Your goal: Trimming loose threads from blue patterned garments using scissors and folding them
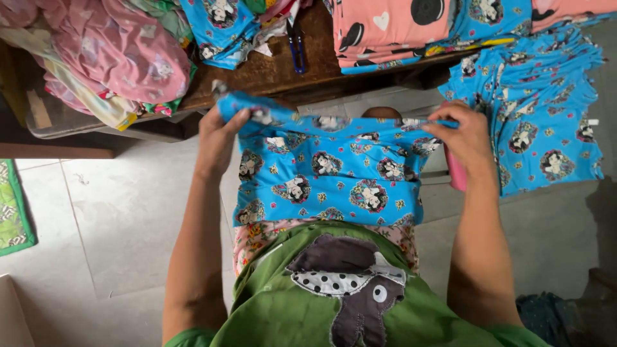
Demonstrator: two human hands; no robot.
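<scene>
A blue printed garment (328,177) hangs spread over the person's lap, just off the bench's front edge; the left hand (218,138) and right hand (464,138) each pinch its top edge; blue scissors (296,48) lie on the bench (270,72) beyond.

**Blue print garment, held up flat**

Garment (328,177): bright blue fabric w/ repeated round cartoon-figure medallions + small yellow/green flowers. Spread horizontally, top edge pulled taut, body hanging down toward the lap. Upper left corner bunched and sticking up. Small white tag near top left. Top edge sits just in front of wooden table edge; lower hem overlaps floral cloth at the waist.
</scene>
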